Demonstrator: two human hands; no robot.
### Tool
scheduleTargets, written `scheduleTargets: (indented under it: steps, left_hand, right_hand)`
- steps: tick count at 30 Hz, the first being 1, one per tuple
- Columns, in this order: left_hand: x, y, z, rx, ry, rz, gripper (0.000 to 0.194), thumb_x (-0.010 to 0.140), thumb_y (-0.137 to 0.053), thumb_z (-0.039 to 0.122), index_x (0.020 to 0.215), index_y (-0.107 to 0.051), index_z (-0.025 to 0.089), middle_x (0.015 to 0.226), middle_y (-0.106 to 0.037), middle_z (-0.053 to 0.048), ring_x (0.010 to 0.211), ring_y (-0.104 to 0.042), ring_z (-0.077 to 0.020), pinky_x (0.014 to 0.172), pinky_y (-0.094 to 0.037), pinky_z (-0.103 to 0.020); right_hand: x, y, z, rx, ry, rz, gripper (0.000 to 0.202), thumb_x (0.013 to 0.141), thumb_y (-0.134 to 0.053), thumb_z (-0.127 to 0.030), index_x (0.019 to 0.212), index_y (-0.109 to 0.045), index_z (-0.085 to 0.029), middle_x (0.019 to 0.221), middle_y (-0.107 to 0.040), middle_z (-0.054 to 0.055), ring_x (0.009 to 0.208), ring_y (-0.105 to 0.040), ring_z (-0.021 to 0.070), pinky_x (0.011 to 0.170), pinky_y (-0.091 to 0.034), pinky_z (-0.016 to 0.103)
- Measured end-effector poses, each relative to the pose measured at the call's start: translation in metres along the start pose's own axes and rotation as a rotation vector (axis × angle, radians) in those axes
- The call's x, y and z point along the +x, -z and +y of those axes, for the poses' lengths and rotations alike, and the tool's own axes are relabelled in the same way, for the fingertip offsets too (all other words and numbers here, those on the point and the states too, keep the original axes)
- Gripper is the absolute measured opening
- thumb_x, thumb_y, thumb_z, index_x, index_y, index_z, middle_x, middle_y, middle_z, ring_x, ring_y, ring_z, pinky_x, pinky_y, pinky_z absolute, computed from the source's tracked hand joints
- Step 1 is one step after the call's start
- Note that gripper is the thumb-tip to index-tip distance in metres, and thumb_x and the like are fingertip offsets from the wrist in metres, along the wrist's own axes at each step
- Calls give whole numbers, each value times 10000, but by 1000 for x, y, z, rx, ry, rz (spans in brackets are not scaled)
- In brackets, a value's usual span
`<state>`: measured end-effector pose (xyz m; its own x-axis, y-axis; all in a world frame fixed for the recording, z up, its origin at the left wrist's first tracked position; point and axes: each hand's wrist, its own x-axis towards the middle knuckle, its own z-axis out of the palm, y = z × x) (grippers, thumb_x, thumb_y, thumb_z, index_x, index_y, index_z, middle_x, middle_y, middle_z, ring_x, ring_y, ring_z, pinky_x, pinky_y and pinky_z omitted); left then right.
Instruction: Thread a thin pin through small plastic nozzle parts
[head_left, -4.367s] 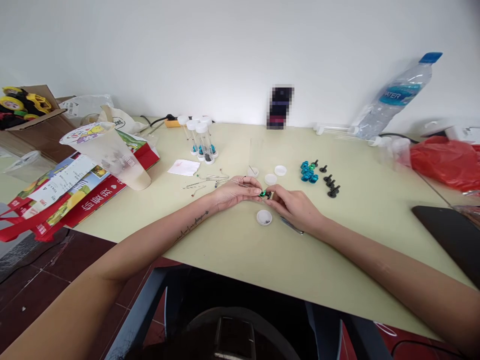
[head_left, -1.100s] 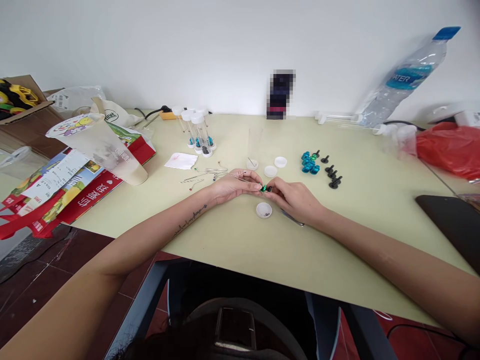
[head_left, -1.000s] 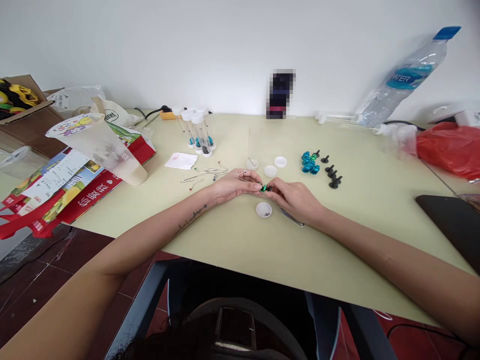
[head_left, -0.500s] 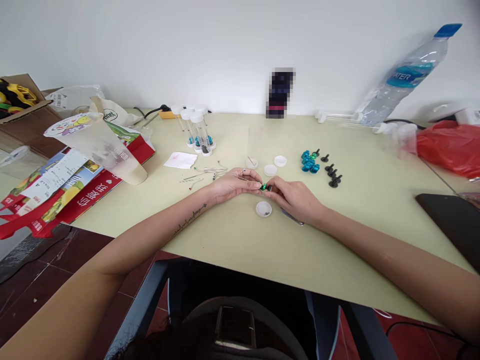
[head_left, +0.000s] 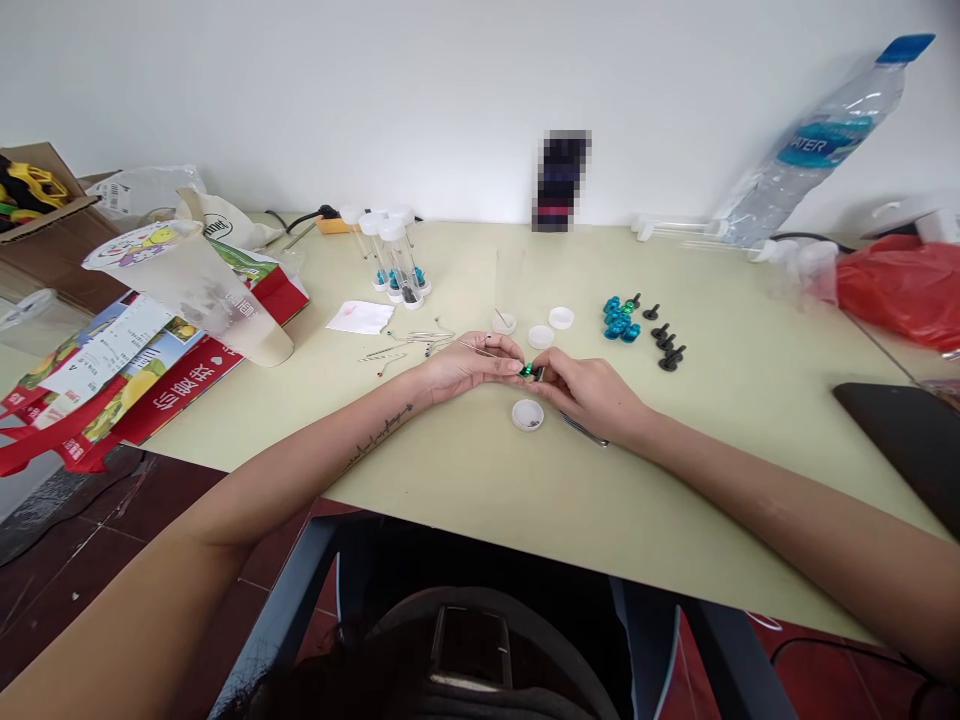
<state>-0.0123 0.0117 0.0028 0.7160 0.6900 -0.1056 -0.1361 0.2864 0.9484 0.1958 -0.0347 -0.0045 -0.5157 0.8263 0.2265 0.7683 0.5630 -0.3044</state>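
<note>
My left hand (head_left: 484, 362) is closed on one end of a small shiny green metallic part (head_left: 528, 370), and a thin metal rod (head_left: 480, 349) also lies across its fingers. My right hand (head_left: 589, 390) pinches a black screw-like piece (head_left: 538, 374) that meets the green part. Just below the fingertips sits a white cap (head_left: 528, 415) with tiny dark bits in it. Tweezers (head_left: 583, 429) lie partly beneath my right hand. Beyond the hands are two more white caps (head_left: 541, 337) and a clear tube (head_left: 509, 285) with a white end.
Blue metallic parts (head_left: 619, 325) and black screw-like pieces (head_left: 670, 350) lie to the right. Capped clear tubes (head_left: 397, 265) stand at the back left, near thin wire tools (head_left: 420, 340). A tilted drink cup (head_left: 202, 295), a water bottle (head_left: 821, 150) and a dark tablet-like slab (head_left: 900, 440) flank the workspace.
Both hands keep their hold on the green part and the black piece, with barely any finger movement. The whole view has shifted slightly.
</note>
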Motion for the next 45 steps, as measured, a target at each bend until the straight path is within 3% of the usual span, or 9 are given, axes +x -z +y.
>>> scheduleTargets:
  steps: [45]
  left_hand:
    - [-1, 1, 1, 28, -1, -48, 275, 680, -716, 241, 871, -602, 79, 841, -617, -46, 819, -613, -121, 861, -453, -303]
  right_hand:
    - [1, 2, -1, -24, -5, -41, 443, 917, -312, -530, 955, -526, -145, 763, -576, 9, 611, -471, 29, 559, -223, 133]
